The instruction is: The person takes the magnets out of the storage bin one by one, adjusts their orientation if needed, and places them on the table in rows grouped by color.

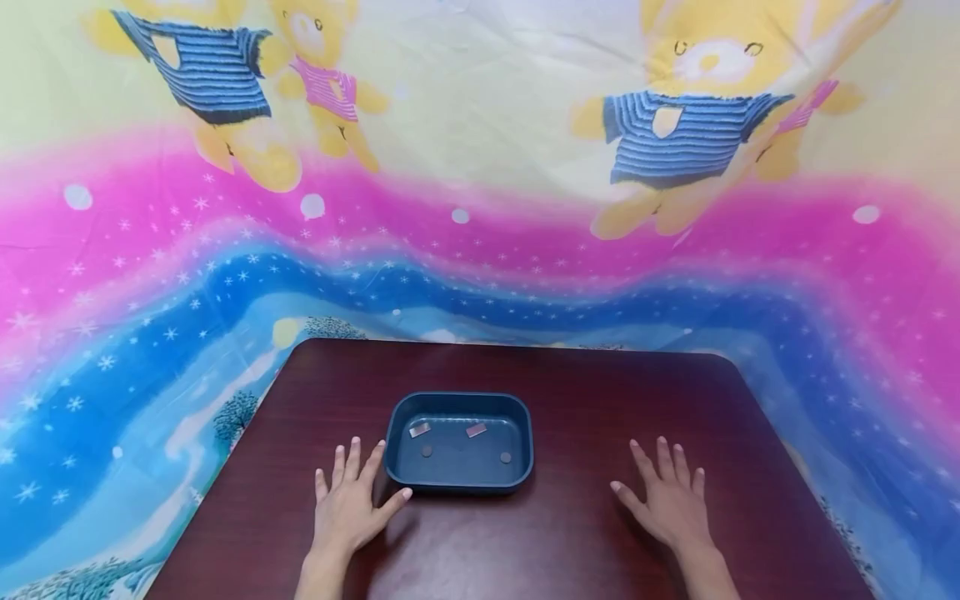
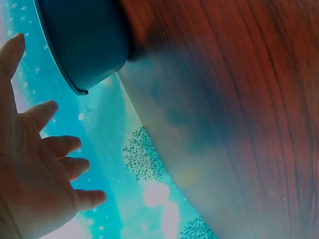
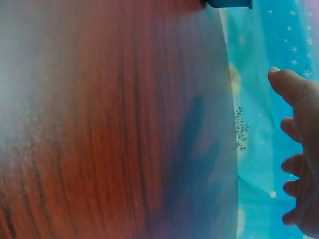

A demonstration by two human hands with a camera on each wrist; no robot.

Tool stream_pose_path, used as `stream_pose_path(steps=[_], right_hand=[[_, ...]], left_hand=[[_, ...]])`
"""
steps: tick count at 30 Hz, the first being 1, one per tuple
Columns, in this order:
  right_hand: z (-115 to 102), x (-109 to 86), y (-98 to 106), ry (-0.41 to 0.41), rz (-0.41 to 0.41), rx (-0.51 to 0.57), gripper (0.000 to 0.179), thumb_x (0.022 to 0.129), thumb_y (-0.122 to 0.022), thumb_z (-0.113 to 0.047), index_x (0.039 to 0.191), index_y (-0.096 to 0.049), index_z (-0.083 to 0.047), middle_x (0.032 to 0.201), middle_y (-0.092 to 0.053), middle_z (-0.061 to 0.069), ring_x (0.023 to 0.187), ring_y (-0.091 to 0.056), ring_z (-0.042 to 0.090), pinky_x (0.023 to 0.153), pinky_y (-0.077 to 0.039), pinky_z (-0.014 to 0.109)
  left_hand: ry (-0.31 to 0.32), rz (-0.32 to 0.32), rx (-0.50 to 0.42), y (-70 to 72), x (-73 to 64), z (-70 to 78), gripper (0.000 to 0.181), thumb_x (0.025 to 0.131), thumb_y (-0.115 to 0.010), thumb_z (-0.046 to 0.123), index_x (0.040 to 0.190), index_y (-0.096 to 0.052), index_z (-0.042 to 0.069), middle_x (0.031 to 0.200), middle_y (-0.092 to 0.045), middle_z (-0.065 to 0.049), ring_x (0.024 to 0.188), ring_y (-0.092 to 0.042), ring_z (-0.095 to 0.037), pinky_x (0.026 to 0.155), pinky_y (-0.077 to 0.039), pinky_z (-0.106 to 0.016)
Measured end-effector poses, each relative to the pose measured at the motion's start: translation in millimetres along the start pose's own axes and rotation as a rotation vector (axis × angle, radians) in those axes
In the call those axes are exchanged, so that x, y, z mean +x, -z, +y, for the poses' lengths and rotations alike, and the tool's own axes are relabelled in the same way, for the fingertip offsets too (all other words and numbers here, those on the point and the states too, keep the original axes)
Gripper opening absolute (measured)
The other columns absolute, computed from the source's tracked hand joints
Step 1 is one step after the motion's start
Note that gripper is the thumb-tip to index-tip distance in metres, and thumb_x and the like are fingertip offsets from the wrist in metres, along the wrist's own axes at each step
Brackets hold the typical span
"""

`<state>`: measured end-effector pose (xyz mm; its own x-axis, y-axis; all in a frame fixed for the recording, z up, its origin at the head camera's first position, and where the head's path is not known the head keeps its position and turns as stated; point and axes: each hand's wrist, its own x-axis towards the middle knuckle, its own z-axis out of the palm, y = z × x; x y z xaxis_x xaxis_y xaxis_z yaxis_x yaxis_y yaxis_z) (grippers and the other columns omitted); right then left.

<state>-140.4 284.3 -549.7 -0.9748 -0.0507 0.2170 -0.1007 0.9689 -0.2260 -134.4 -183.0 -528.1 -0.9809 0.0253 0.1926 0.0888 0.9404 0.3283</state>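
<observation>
A dark blue-grey rectangular tray with raised walls point(image 1: 459, 483) stands on the brown wooden table. Inside it lie two small shiny rectangular pieces, one on the left point(image 1: 420, 430) and one on the right point(image 1: 476, 431), plus two small round discs, left point(image 1: 427, 452) and right point(image 1: 506, 457). Just left of the tray is my left hand point(image 1: 348, 508), fingers spread, holding nothing; whether it touches the tray I cannot tell. My right hand point(image 1: 675, 504) is well to the right of the tray, fingers spread and nothing in it. In the left wrist view the tray's outer wall point(image 2: 87, 40) rises beyond the fingers.
The dark red-brown table point(image 1: 585, 542) has rounded far corners. Behind and beside it hangs a printed cloth point(image 1: 480, 250) with bears and snowflakes, close to the table's far edge. Shadows of the hands fall on the tabletop.
</observation>
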Motion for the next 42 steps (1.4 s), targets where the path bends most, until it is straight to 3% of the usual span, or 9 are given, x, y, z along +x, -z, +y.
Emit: stream_pose_path(steps=[3, 6, 9, 12, 18, 23, 28, 42], right_hand=[[-1, -0.1, 3, 0.009, 0.015, -0.01, 0.078, 0.084, -0.054, -0.061, 0.143, -0.036, -0.014, 0.142, -0.025, 0.032, 0.132, -0.009, 0.048, 0.097, -0.004, 0.068], [-3, 0.1, 6, 0.021, 0.039, -0.018, 0.074, 0.081, -0.063, -0.054, 0.138, -0.043, -0.012, 0.137, -0.035, 0.031, 0.126, -0.025, 0.049, 0.095, -0.018, 0.066], [-5, -0.2, 9, 0.031, 0.053, -0.004, 0.065, 0.079, -0.069, -0.043, 0.132, -0.051, -0.01, 0.128, -0.048, 0.026, 0.114, -0.042, 0.047, 0.085, -0.033, 0.063], [-8, -1.1, 12, 0.034, 0.064, 0.033, 0.058, 0.079, -0.072, -0.034, 0.127, -0.055, -0.008, 0.12, -0.056, 0.022, 0.104, -0.051, 0.045, 0.077, -0.039, 0.06], [-13, -3.1, 17, 0.006, 0.045, 0.142, 0.06, 0.08, -0.072, -0.033, 0.129, -0.054, -0.004, 0.12, -0.056, 0.024, 0.104, -0.05, 0.048, 0.079, -0.038, 0.062], [-21, -5.6, 18, -0.045, 0.019, 0.282, 0.064, 0.084, -0.068, -0.04, 0.132, -0.05, -0.003, 0.125, -0.051, 0.026, 0.109, -0.046, 0.049, 0.084, -0.035, 0.062], [-28, -8.8, 13, -0.049, 0.043, 0.362, 0.065, 0.082, -0.071, -0.036, 0.133, -0.049, -0.003, 0.126, -0.051, 0.026, 0.11, -0.048, 0.047, 0.087, -0.035, 0.06], [-52, -13.0, -4, -0.024, 0.091, 0.505, 0.064, 0.077, -0.078, -0.028, 0.129, -0.052, -0.003, 0.118, -0.057, 0.023, 0.107, -0.054, 0.041, 0.085, -0.041, 0.055]], left_hand=[[0.008, 0.007, 0.017, 1.8, -0.4, -0.2, 0.086, 0.074, -0.062, 0.067, 0.141, -0.042, 0.017, 0.146, -0.026, -0.024, 0.133, -0.016, -0.043, 0.097, -0.01, -0.067], [0.0, 0.043, 0.04, 3.0, -0.1, -0.6, 0.081, 0.074, -0.066, 0.06, 0.138, -0.047, 0.014, 0.141, -0.035, -0.024, 0.127, -0.032, -0.042, 0.093, -0.023, -0.065], [-0.021, 0.099, 0.04, 5.8, -0.1, -0.9, 0.066, 0.075, -0.072, 0.045, 0.128, -0.056, 0.01, 0.13, -0.048, -0.023, 0.113, -0.048, -0.039, 0.084, -0.035, -0.059], [-0.025, 0.142, 0.014, 10.0, -1.0, 0.2, 0.05, 0.075, -0.073, 0.035, 0.117, -0.064, 0.008, 0.122, -0.055, -0.02, 0.104, -0.053, -0.037, 0.076, -0.039, -0.054], [0.004, 0.145, -0.047, 14.7, -4.3, 7.1, 0.048, 0.074, -0.075, 0.036, 0.112, -0.066, 0.009, 0.119, -0.057, -0.019, 0.102, -0.055, -0.037, 0.073, -0.042, -0.054], [0.008, 0.177, -0.161, 16.7, -8.2, 12.4, 0.053, 0.071, -0.078, 0.035, 0.115, -0.065, 0.008, 0.117, -0.058, -0.019, 0.102, -0.056, -0.037, 0.075, -0.043, -0.056], [-0.009, 0.205, -0.263, 16.2, -8.4, 16.3, 0.057, 0.07, -0.08, 0.032, 0.119, -0.063, 0.007, 0.117, -0.059, -0.017, 0.1, -0.058, -0.035, 0.076, -0.046, -0.052], [-0.008, 0.162, -0.415, 17.3, -4.0, 25.1, 0.061, 0.069, -0.083, 0.029, 0.124, -0.06, 0.012, 0.124, -0.056, -0.014, 0.111, -0.053, -0.032, 0.086, -0.043, -0.05]])
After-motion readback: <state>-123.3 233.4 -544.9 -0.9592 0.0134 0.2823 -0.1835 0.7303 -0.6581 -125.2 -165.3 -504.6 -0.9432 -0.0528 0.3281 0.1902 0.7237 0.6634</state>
